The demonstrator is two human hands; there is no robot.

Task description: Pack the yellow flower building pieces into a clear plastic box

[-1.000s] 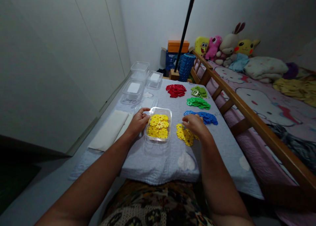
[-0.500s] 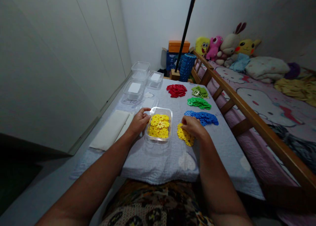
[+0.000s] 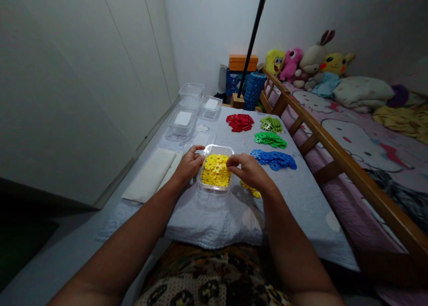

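A clear plastic container sits on the pale cloth in front of me, holding several yellow flower-shaped pieces. My left hand grips the container's left rim, thumb on the far corner. My right hand hovers over the container's right edge with fingers pinched together; what they hold is hidden. A small pile of loose yellow pieces lies partly under my right wrist.
Piles of blue, green, light green and red pieces lie beyond. Empty clear containers stand at the back left. A folded white cloth lies left. A wooden bed rail runs along the right.
My right hand has moved left from the loose yellow pile to above the container's right edge. My left hand has stayed on the container.
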